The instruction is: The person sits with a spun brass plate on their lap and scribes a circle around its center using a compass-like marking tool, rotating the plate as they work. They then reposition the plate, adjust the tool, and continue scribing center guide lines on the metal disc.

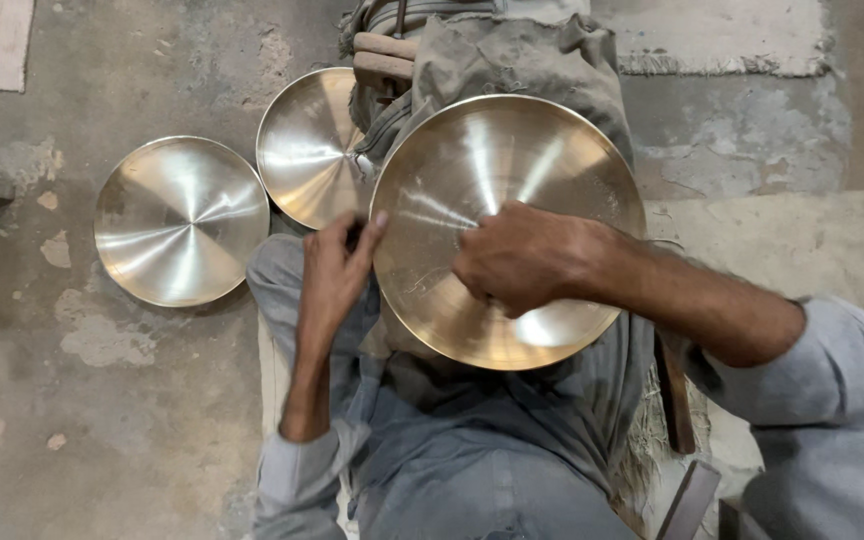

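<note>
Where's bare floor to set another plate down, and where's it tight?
Free: concrete floor below the left plate, beside the left hand's forearm; also the floor right of the big plate, toward the mat's frayed edge. Crowded: the lap, where the right hand presses the big plate and the middle plate tucks behind it.

Dim, soft light; glare streaks the brass plate [508, 232], perhaps slightly blurred.
</note>
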Motion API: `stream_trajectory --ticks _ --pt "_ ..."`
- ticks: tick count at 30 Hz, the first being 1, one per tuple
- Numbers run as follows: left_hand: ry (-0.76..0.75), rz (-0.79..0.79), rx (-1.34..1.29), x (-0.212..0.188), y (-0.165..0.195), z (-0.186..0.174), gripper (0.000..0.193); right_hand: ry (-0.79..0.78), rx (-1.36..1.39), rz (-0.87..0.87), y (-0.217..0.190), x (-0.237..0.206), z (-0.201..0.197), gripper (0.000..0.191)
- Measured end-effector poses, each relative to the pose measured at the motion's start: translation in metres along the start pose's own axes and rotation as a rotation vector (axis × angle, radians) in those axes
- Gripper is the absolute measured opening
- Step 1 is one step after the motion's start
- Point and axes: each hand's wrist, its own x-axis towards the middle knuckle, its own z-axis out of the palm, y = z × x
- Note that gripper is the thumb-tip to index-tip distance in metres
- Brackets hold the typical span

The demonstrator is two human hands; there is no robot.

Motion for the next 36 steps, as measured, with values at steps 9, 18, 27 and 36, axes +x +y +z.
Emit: stream_trajectory --ticks 9,18,27,36 --pt "0.051 0.113 -0.117 -0.059 0.001 0.003 0.039 0.285 0.233 0.149 0.025 0.043 -0.031 0.011" --pt "0.08 0.167 -0.071 -0.032 -0.009 0.007 0.032 0.386 -0.088 0.199 -0.005 0.038 0.007 0.029" --pt "0.099 0.277 -0.059 0.007 -0.009 0.01 0.032 0.102 0.11 0.033 0.003 -0.028 0.018 0.036" --pt "0.05 0.253 -0.091 0.007 -0.014 0.01 0.032 0.012 0.009 0.03 0.003 -0.036 -0.006 0.025"
